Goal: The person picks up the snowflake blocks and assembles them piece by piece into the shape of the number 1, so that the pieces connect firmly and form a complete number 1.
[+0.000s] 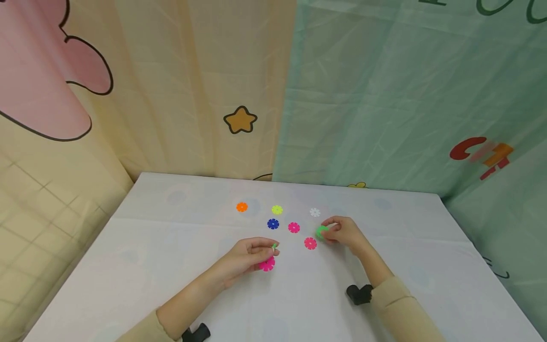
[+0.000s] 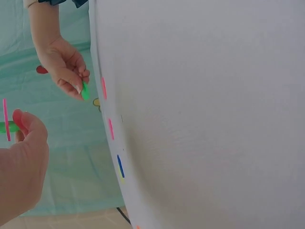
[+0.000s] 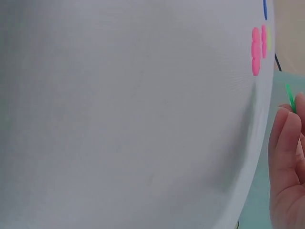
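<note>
In the head view my left hand (image 1: 248, 259) pinches a pink notched disc (image 1: 267, 264) together with a green disc (image 1: 274, 247). The left wrist view shows that pink disc (image 2: 6, 120) edge-on, crossing the green disc (image 2: 9, 127) at the fingertips. Another green notched disc (image 1: 322, 232) is pinched by my right hand (image 1: 345, 232), and it appears thin and edge-on in the right wrist view. Close to the right hand lie a pinkish-red disc (image 1: 310, 243) and a white disc (image 1: 315, 212), flat on the table.
On the white table (image 1: 171, 266) also lie a pink disc (image 1: 294, 227), a blue disc (image 1: 273, 223), a yellow disc (image 1: 277, 209) and an orange disc (image 1: 241, 206). Printed curtains (image 1: 363, 95) hang behind the table's back edge. Black mounts (image 1: 360, 294) sit at both wrists.
</note>
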Motion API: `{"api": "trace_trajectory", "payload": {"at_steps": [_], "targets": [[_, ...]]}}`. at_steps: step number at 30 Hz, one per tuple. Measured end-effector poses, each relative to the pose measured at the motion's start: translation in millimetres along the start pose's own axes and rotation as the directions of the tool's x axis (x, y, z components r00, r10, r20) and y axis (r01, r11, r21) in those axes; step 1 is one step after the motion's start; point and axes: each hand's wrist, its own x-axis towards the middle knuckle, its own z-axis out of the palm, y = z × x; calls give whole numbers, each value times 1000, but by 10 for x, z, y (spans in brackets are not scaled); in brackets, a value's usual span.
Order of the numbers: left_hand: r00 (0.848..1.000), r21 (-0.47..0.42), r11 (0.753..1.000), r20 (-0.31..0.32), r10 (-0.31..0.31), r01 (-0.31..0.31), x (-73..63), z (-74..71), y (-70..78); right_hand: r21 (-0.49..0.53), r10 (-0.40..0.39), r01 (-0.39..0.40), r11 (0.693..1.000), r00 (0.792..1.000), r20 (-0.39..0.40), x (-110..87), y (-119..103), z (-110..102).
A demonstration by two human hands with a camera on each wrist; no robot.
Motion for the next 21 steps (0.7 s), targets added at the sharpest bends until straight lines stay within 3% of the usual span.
{"api": "trace_trajectory", "payload": {"at_steps": [13,21], "targets": [[1000,-4,1000,-18,-13,13,0,1,1,139,-56,43,989,995,88,-131,-219,36],[1000,1,1000,-24,-18,18,6,7,-12,146,-154,128,981,971,184,-234,-387,111]]}}
